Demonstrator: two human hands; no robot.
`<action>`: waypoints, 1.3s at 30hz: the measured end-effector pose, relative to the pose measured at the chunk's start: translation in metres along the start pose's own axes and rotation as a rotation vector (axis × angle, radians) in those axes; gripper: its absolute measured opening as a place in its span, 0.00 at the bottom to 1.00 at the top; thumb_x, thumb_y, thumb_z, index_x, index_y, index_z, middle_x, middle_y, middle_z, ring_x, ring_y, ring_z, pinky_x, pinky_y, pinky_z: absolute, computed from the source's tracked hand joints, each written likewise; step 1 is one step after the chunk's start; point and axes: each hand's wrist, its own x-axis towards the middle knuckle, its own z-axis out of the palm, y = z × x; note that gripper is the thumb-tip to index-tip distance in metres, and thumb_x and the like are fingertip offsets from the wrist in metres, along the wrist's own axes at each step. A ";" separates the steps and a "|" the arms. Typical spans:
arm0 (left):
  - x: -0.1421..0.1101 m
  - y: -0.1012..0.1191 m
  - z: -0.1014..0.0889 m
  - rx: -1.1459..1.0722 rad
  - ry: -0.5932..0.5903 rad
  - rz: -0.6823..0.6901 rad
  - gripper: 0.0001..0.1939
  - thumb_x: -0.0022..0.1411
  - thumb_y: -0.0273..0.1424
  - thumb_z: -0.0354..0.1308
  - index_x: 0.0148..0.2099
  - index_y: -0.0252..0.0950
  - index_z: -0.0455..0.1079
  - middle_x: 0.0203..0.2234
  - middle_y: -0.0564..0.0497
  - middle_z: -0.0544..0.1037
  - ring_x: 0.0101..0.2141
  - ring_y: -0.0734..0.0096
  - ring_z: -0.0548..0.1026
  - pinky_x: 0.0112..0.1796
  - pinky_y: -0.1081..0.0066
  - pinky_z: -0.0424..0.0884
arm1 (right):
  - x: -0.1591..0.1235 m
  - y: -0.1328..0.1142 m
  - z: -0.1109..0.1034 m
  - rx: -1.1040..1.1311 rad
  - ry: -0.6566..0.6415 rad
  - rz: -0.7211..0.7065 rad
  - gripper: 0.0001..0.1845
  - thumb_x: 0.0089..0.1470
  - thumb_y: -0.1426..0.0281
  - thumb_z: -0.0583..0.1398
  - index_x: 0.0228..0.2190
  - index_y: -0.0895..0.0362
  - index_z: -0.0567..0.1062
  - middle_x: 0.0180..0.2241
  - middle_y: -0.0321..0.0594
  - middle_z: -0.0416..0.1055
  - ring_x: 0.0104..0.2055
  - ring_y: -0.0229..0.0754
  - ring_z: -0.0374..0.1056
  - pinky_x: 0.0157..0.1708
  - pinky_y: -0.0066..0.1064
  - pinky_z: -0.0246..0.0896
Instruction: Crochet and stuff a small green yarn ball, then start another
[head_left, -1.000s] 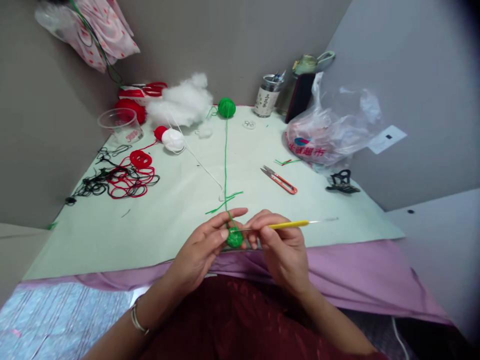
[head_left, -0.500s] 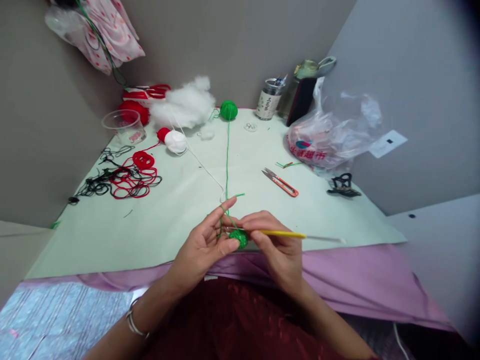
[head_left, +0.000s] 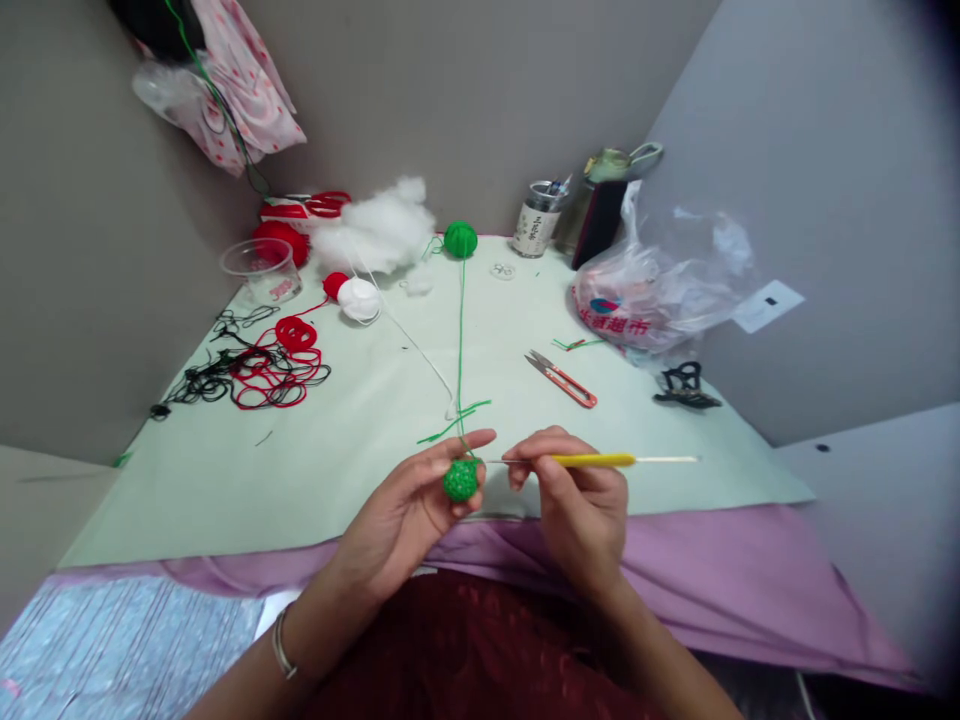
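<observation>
In my left hand (head_left: 409, 505) is a small round green crochet piece (head_left: 460, 481), held between the fingers above the table's front edge. A green yarn strand runs from it up the table to the green yarn ball (head_left: 460, 240) at the back. My right hand (head_left: 581, 500) pinches a crochet hook (head_left: 592, 461) by its yellow handle. The hook lies nearly level, its thin metal tip pointing left, close to the green piece. Whether the tip touches the piece or the yarn I cannot tell.
Orange thread snips (head_left: 562, 379) and a black hair claw (head_left: 685, 386) lie right. A plastic bag (head_left: 652, 290) stands behind them. At left are tangled red yarn (head_left: 277, 365), a clear cup (head_left: 262, 270), a white yarn ball (head_left: 359, 300) and white stuffing (head_left: 379, 228).
The left hand has turned, so the green piece shows more fully, and its raised index finger has lowered. My right hand has shifted right, drawing the hook away from the piece.
</observation>
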 end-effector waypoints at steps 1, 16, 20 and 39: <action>0.000 0.001 0.000 0.014 0.002 0.010 0.20 0.62 0.32 0.68 0.55 0.29 0.82 0.35 0.45 0.81 0.33 0.73 0.75 0.37 0.76 0.71 | 0.001 -0.001 0.000 0.068 0.004 0.043 0.10 0.66 0.71 0.63 0.39 0.51 0.86 0.34 0.39 0.80 0.29 0.36 0.72 0.30 0.30 0.69; 0.006 -0.005 0.014 0.334 0.181 0.233 0.28 0.57 0.37 0.76 0.59 0.44 0.79 0.38 0.52 0.81 0.42 0.71 0.75 0.48 0.73 0.68 | 0.001 0.000 0.010 -0.743 -0.177 -0.577 0.20 0.62 0.80 0.64 0.53 0.51 0.81 0.46 0.47 0.82 0.47 0.46 0.78 0.42 0.38 0.76; 0.008 0.000 0.014 0.151 0.155 0.096 0.27 0.57 0.36 0.75 0.58 0.39 0.80 0.38 0.50 0.80 0.39 0.73 0.74 0.47 0.73 0.70 | -0.001 0.004 0.007 -0.699 -0.119 -0.559 0.21 0.62 0.80 0.62 0.53 0.49 0.81 0.44 0.45 0.81 0.46 0.46 0.78 0.40 0.38 0.77; 0.010 0.004 0.017 0.296 0.194 0.191 0.26 0.55 0.32 0.76 0.57 0.37 0.81 0.30 0.53 0.76 0.35 0.73 0.73 0.44 0.72 0.68 | 0.009 -0.001 0.007 -0.231 -0.004 -0.203 0.11 0.66 0.75 0.60 0.40 0.52 0.83 0.33 0.40 0.78 0.33 0.41 0.72 0.31 0.34 0.70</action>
